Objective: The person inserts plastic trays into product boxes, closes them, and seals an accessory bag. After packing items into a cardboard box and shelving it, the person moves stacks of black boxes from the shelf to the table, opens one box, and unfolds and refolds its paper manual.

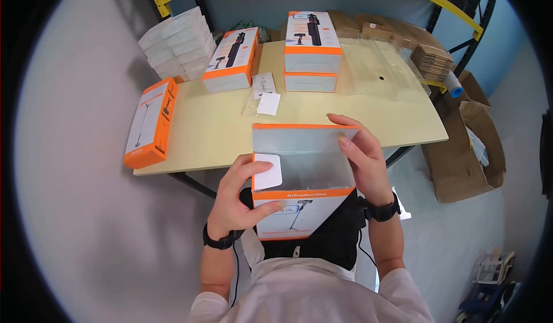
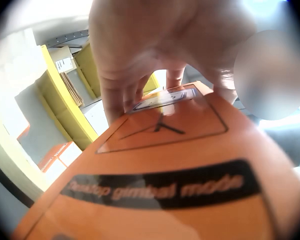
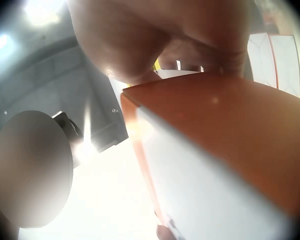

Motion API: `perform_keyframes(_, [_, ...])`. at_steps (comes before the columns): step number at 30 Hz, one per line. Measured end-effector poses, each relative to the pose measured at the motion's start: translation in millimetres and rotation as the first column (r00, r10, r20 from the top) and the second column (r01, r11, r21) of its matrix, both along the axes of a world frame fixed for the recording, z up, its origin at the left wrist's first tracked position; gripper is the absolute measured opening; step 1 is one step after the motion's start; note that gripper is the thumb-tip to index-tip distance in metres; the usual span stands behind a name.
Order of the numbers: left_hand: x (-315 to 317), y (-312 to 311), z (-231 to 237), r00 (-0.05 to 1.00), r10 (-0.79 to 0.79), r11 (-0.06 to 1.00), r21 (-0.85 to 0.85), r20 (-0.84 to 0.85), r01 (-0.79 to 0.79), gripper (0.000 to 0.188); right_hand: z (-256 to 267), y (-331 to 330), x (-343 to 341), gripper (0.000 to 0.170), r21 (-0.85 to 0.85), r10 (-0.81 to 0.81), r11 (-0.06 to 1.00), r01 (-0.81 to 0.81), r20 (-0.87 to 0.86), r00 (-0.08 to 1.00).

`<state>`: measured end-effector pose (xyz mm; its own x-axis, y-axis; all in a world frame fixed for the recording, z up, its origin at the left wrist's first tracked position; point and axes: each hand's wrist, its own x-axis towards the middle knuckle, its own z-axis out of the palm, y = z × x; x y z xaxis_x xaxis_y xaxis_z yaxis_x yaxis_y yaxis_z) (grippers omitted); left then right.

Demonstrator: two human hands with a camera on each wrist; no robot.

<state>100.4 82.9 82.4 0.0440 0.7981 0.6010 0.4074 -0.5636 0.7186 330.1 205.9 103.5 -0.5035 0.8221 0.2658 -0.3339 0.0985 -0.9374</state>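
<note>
An open white-and-orange cardboard box [image 1: 288, 224] stands tilted over the person's lap in the head view, the word "Introduction" along its front edge. My left hand [image 1: 235, 193] grips its left side, thumb on the front and fingers over a white side flap [image 1: 267, 172]. The right hand [image 1: 370, 164] holds the raised lid flap [image 1: 305, 138] at its right end, thumb on the inner face. Grey inner walls show, but the bottom of the box is hidden. In the left wrist view, its orange side [image 2: 160, 155] reads "Desktop gimbal mode".
On the table [image 1: 219, 133] lie an orange box [image 1: 151, 121], another box [image 1: 233, 58] and a stack of two [image 1: 311, 58]. A small bag with a white card [image 1: 268, 104] lies mid-table. White packets [image 1: 181, 40] stand at the back left; an open carton [image 1: 461, 156] is at right.
</note>
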Motion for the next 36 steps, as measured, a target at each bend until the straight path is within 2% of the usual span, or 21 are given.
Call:
perform_keyframes(2, [-0.5, -3.1, -0.8, 0.999, 0.013, 0.999, -0.040, 0.044, -0.012, 0.055, -0.3, -1.6, -5.0, 0.033, 0.010, 0.071, 0.997, -0.071, 0.056, 0.996])
perform_keyframes(3, [-0.9, -4.0, -1.4, 0.991, -0.014, 0.998, -0.062, 0.134, 0.023, 0.050, 0.3, -1.9, -6.6, 0.034, 0.022, 0.130, 0.991, -0.133, 0.108, 0.986])
perform_keyframes(4, [-1.0, -4.7, -2.2, 0.974, -0.039, 0.995, -0.080, 0.224, 0.058, 0.046, 1.8, -1.3, -7.1, 0.034, 0.017, 0.137, 0.990, -0.140, 0.112, 0.984])
perform_keyframes(6, [3.8, -8.0, 1.0, 0.968, -0.019, 0.992, -0.113, 0.252, 0.049, 0.043, 5.3, -0.3, -6.0, 0.036, 0.117, 0.133, 0.979, -0.168, 0.263, 0.955])
perform_keyframes(8, [4.1, -11.4, -1.6, 0.959, 0.007, 0.988, -0.147, 0.284, 0.036, 0.040, 5.4, -3.1, -6.0, 0.035, 0.116, 0.125, 0.980, -0.162, 0.277, 0.953])
perform_keyframes(10, [1.4, -13.8, -7.8, 0.970, 0.052, 0.983, -0.182, 0.237, -0.008, 0.036, 2.3, -3.1, -4.3, 0.034, 0.114, 0.119, 0.981, -0.158, 0.291, 0.949])
perform_keyframes(11, [3.6, -14.8, -8.3, 0.968, 0.064, 0.982, -0.189, 0.244, -0.017, 0.036, 0.4, -1.7, -1.2, 0.032, 0.236, 0.202, 0.939, -0.251, 0.211, 0.956])
perform_keyframes(12, [8.0, -14.9, -7.7, 0.929, 0.100, 0.973, -0.231, 0.355, -0.017, 0.036, -1.4, -0.7, 0.7, 0.031, 0.360, 0.294, 0.875, -0.324, 0.138, 0.946])
perform_keyframes(13, [10.2, -15.4, -7.9, 0.877, 0.140, 0.962, -0.272, 0.460, -0.012, 0.035, -4.0, -1.5, 1.5, 0.031, 0.352, 0.304, 0.874, -0.335, 0.142, 0.942])
perform_keyframes(14, [7.0, -14.9, -11.8, 0.916, 0.130, 0.969, -0.244, 0.379, -0.036, 0.036, -7.2, -3.4, 2.2, 0.030, 0.305, 0.292, 0.895, -0.324, 0.146, 0.945])
perform_keyframes(16, [11.4, -16.3, -9.7, 0.910, 0.145, 0.964, -0.263, 0.389, -0.041, 0.039, -10.1, -6.7, 0.8, 0.029, 0.257, 0.280, 0.915, -0.311, 0.148, 0.948])
perform_keyframes(18, [13.9, -17.9, -11.6, 0.904, 0.154, 0.959, -0.281, 0.400, -0.039, 0.041, -9.6, -10.4, -0.4, 0.027, 0.153, 0.194, 0.963, -0.222, 0.182, 0.964])
perform_keyframes(20, [14.4, -18.3, -16.0, 0.905, 0.172, 0.974, -0.207, 0.389, -0.096, 0.046, -9.7, -10.2, 2.3, 0.026, 0.176, 0.202, 0.956, -0.235, 0.184, 0.962])
perform_keyframes(24, [22.0, -18.0, -11.2, 0.872, 0.175, 0.968, -0.240, 0.457, -0.068, 0.050, -14.6, -9.9, 2.1, 0.024, 0.186, 0.218, 0.952, -0.243, 0.146, 0.965])
perform_keyframes(26, [25.0, -16.8, -15.2, 0.896, 0.238, 0.963, -0.214, 0.375, -0.166, 0.047, -16.9, -9.1, 3.3, 0.024, 0.167, 0.224, 0.955, -0.246, 0.143, 0.964])
perform_keyframes(27, [24.0, -17.6, -17.2, 0.895, 0.240, 0.962, -0.218, 0.377, -0.167, 0.047, -18.4, -8.9, 4.1, 0.024, 0.150, 0.228, 0.957, -0.249, 0.140, 0.964])
perform_keyframes(29, [20.1, -19.5, -20.2, 0.928, 0.202, 0.938, -0.334, 0.313, -0.092, 0.042, -21.9, -9.8, 4.2, 0.024, 0.131, 0.216, 0.963, -0.237, 0.155, 0.964])
perform_keyframes(30, [23.7, -19.7, -20.1, 0.905, 0.225, 0.933, -0.347, 0.361, -0.094, 0.036, -23.4, -10.4, 4.1, 0.024, 0.115, 0.203, 0.968, -0.224, 0.168, 0.965])
perform_keyframes(33, [27.5, -18.5, -22.3, 0.856, 0.249, 0.917, -0.394, 0.454, -0.057, 0.034, -26.9, -12.6, 3.2, 0.024, 0.078, 0.189, 0.975, -0.209, 0.207, 0.960])
perform_keyframes(36, [25.2, -16.3, -27.1, 0.851, 0.258, 0.911, -0.409, 0.457, -0.056, 0.029, -33.8, -12.5, 2.9, 0.024, 0.128, 0.200, 0.962, -0.240, 0.264, 0.944])
